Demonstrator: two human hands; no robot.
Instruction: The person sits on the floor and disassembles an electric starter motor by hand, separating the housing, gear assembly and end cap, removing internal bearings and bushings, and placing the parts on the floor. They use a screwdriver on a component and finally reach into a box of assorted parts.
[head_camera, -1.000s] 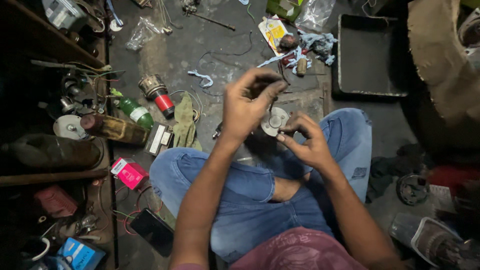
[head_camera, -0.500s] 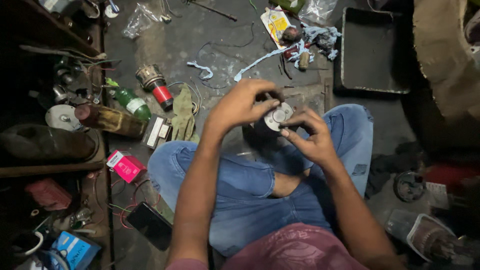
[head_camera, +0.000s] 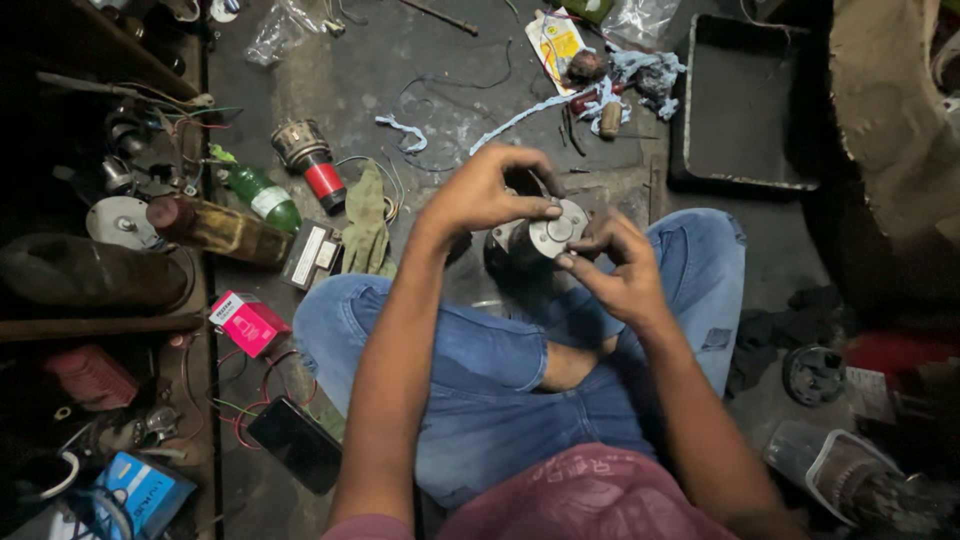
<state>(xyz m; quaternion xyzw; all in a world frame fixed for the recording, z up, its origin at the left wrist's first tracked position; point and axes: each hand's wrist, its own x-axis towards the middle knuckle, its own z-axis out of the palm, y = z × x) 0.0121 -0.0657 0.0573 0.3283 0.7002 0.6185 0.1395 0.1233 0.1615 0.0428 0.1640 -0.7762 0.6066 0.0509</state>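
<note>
Motor (head_camera: 535, 240) sits over the lap, above the floor, left hand (head_camera: 485, 195) clamped on its top, right hand (head_camera: 615, 265) pinching at the round end cap. Grip looks loose-ish; a slip could drop it among the floor clutter.

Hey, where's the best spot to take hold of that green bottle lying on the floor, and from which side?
Probably around the middle of the green bottle, on its labelled body, coming straight down from above. It lies on its side, so the round body faces up. The brown bottle lies close alongside, leaving little room for a sideways grip.
</note>
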